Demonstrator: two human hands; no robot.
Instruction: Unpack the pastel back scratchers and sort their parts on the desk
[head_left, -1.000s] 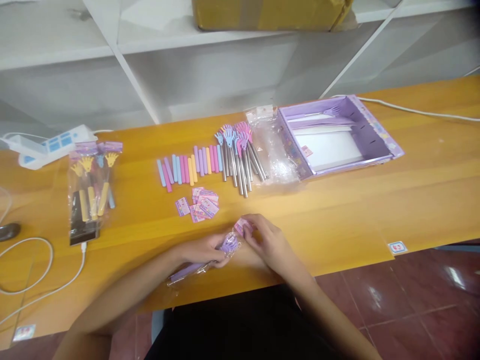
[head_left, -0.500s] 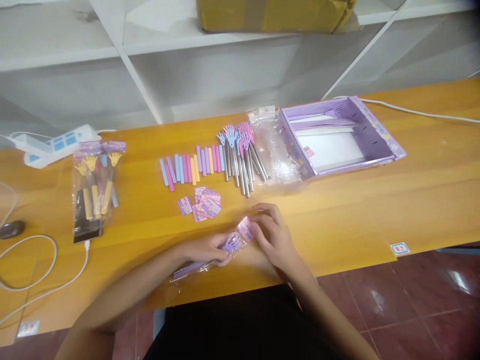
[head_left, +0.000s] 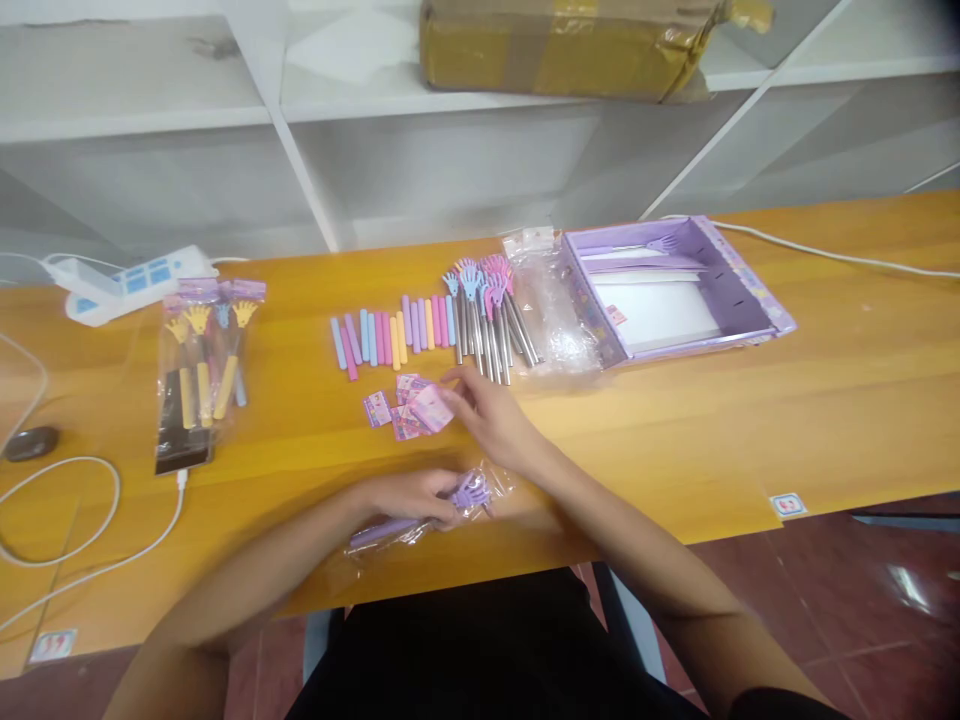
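Observation:
My left hand [head_left: 420, 497] is closed around a purple back scratcher [head_left: 472, 491] in a clear plastic bag, its hand-shaped head poking out to the right and its purple grip [head_left: 382, 531] to the left. Over a small pile of printed cards [head_left: 406, 424], my right hand [head_left: 491, 415] pinches a pink card [head_left: 433, 408] between thumb and fingers. Just beyond the pile, several coloured grip tubes [head_left: 394, 335] lie in a row. Beside them is a bunch of back scratchers [head_left: 484, 310] with bare metal rods and blue, pink and purple heads.
A purple display box [head_left: 750, 335] and clear bags [head_left: 551, 320] are at the back right. Bagged yellow back scratchers [head_left: 199, 365] lie on a dark phone-like slab at left, near a power strip [head_left: 139, 285], a mouse [head_left: 31, 443] and cables. A taped carton [head_left: 555, 50] sits on the shelf.
My right hand has moved from the bag's end up and left to the card pile, carrying the card that was at the bag's top. The left hand keeps its hold; the view has shifted slightly.

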